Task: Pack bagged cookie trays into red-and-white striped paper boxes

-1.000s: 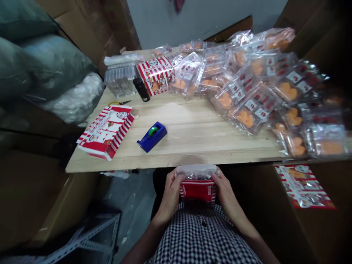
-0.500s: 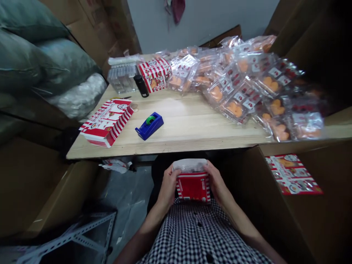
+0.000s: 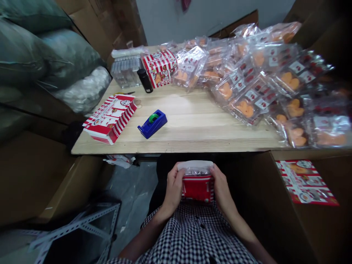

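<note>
Gripping the red carton (image 3: pixel 196 189) from both sides, the person's left hand (image 3: pixel 174 185) and right hand (image 3: pixel 223 187) hold it in front of the checked shirt (image 3: pixel 192 231), below the near edge of the table (image 3: pixel 192 135). Each grip is closed on the carton, with the thumbs at its upper part, beside a raised white flap (image 3: pixel 195 164). Clear plastic shows between the flap and the red face (contents not identifiable). Striped edging is noted on the carton's sides.

On the left part of the table lies a striped box (image 3: pixel 110 117), flat, its printed face upward. A pair of scissors (image 3: pixel 128 93) lies at its far edge (partly hidden by it), and thin loops (image 3: pixel 138 104) lie just beside it. A blue tape dispenser (image 3: pixel 152 124) carrying a green roll (image 3: pixel 153 117) sits nearer the middle, apart from the box.

Farther back, a black bottle (image 3: pixel 145 81) stands between a stack of clear trays (image 3: pixel 126 71) and a second printed box (image 3: pixel 161 68). Clear packets (image 3: pixel 246 95) with orange pieces inside are heaped across the far and right parts of the table, some overlapping.

Right of the person, below table level, a printed sheet (image 3: pixel 307 182) rests by an open cardboard box (image 3: pixel 277 194) (exact support cannot be told). Filled sacks (image 3: pixel 68 55) are piled beyond the table's left side.
</note>
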`<act>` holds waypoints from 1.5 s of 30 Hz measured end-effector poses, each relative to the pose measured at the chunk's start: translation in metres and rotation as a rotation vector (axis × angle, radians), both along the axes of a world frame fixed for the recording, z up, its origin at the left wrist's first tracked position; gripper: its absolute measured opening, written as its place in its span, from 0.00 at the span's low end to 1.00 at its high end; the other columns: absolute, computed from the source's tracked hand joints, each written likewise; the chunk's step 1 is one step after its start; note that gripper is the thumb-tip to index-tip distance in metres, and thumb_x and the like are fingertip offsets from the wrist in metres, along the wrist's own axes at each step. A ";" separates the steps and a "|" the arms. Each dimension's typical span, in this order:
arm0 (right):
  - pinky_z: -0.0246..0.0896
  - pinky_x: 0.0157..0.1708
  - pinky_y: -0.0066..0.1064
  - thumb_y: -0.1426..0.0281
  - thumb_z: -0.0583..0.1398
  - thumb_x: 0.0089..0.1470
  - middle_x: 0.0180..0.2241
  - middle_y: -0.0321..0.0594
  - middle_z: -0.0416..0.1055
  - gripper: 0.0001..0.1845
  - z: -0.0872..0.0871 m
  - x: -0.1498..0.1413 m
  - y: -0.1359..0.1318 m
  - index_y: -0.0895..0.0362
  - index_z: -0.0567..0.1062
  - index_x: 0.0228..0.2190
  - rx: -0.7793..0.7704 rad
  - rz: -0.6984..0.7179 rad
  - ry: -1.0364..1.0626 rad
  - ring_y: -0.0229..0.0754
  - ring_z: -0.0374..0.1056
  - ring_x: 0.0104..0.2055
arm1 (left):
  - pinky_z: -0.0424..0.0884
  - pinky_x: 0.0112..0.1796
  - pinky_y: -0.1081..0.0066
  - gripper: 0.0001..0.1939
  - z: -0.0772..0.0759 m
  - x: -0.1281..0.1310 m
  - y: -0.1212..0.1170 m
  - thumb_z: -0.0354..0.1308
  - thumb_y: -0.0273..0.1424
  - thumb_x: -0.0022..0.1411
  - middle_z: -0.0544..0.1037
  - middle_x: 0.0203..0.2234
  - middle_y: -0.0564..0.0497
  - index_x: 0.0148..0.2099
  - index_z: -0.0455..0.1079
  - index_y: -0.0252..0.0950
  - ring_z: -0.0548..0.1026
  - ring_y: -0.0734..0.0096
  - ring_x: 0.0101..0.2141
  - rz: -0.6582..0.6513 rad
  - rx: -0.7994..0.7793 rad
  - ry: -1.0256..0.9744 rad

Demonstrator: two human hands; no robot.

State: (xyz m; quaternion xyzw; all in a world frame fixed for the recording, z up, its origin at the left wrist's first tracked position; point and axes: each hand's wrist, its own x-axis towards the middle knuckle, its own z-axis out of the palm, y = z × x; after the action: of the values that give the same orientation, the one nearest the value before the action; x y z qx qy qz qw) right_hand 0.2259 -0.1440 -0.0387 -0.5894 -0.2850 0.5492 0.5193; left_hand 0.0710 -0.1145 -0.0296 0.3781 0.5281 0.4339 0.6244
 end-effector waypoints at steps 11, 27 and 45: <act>0.67 0.34 0.31 0.64 0.65 0.53 0.30 0.34 0.78 0.08 -0.009 0.016 0.017 0.53 0.76 0.34 -0.032 -0.082 0.184 0.43 0.72 0.33 | 0.70 0.48 0.64 0.23 -0.004 -0.006 0.017 0.59 0.47 0.64 0.81 0.42 0.43 0.50 0.75 0.32 0.78 0.60 0.44 -0.048 -0.311 -0.506; 0.69 0.48 0.42 0.48 0.57 0.57 0.41 0.40 0.81 0.23 -0.008 0.032 0.016 0.52 0.79 0.40 -0.148 0.044 0.371 0.52 0.74 0.49 | 0.72 0.39 0.70 0.08 -0.022 -0.013 0.052 0.68 0.24 0.49 0.82 0.28 0.52 0.35 0.79 0.35 0.78 0.70 0.29 -0.118 -0.444 -0.394; 0.65 0.54 0.43 0.67 0.63 0.52 0.46 0.39 0.79 0.10 -0.011 0.051 0.038 0.50 0.85 0.33 0.057 0.221 0.199 0.51 0.72 0.52 | 0.63 0.59 0.58 0.17 -0.016 -0.030 0.077 0.62 0.34 0.60 0.79 0.52 0.42 0.52 0.79 0.38 0.74 0.53 0.56 -0.688 0.040 -0.144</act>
State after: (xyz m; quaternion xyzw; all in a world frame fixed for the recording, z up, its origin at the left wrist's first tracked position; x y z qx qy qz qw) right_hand 0.2766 -0.1060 -0.0500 -0.4822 -0.3109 0.6504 0.4978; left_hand 0.0414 -0.0371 -0.0452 0.5143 0.3157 0.2339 0.7623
